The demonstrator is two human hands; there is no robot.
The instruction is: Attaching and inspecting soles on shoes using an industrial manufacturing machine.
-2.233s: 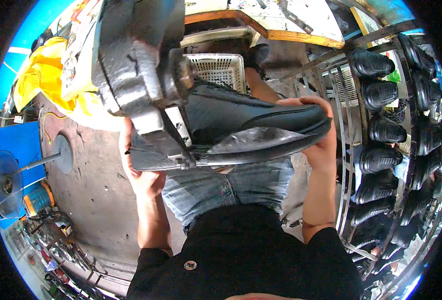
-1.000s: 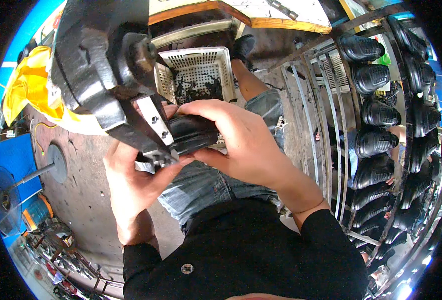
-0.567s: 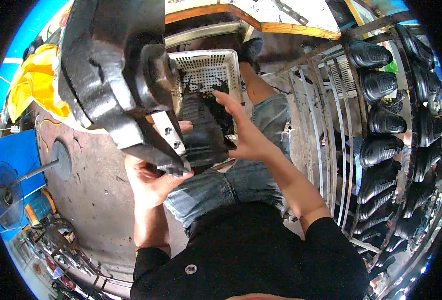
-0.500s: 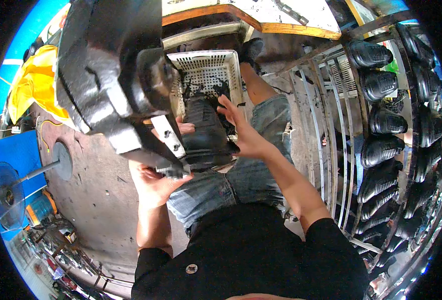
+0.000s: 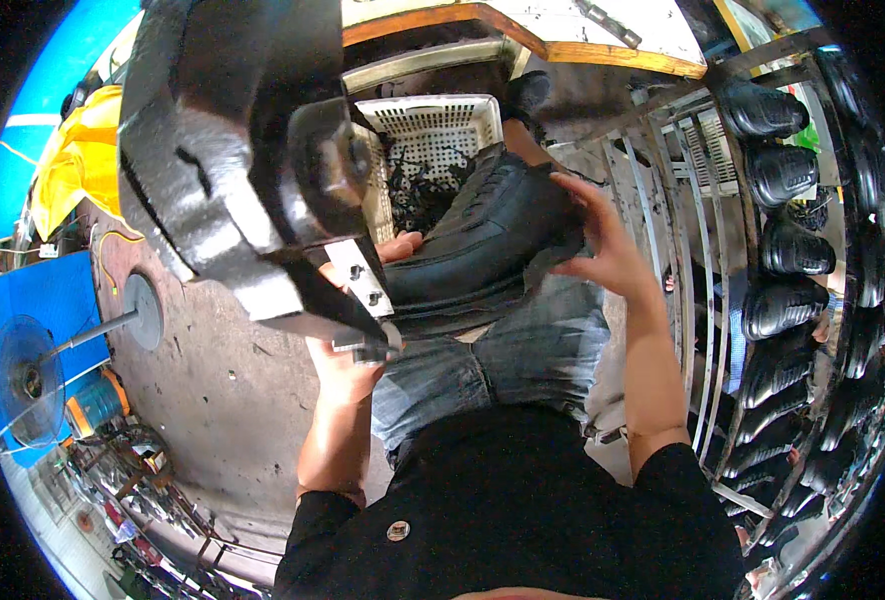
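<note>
A black lace-up shoe (image 5: 498, 235) lies sideways above my lap, its toe to the left against the machine's lower end and its heel to the right. My right hand (image 5: 608, 240) grips the heel end, thumb on the near side and fingers on the far side. My left hand (image 5: 348, 372) is around the toe end, largely covered by the machine; its fingertips show on the far side of the toe. The black sewing-machine-like head (image 5: 253, 160) bears a metal plate (image 5: 363, 278) with two screws beside the toe. A dark, ragged strip hangs along the sole edge.
Beyond the shoe sits a white perforated basket (image 5: 433, 108) with black scraps. A white-topped bench (image 5: 523, 30) stands at the back. At right, a metal rack (image 5: 698, 270) holds several black shoes (image 5: 783, 175). A fan (image 5: 31, 380) stands at left, near a yellow cloth (image 5: 78, 150).
The shoe has swung from pointing away to lying sideways, its heel end now at the right. My right hand has closed on that end, having been apart with spread fingers.
</note>
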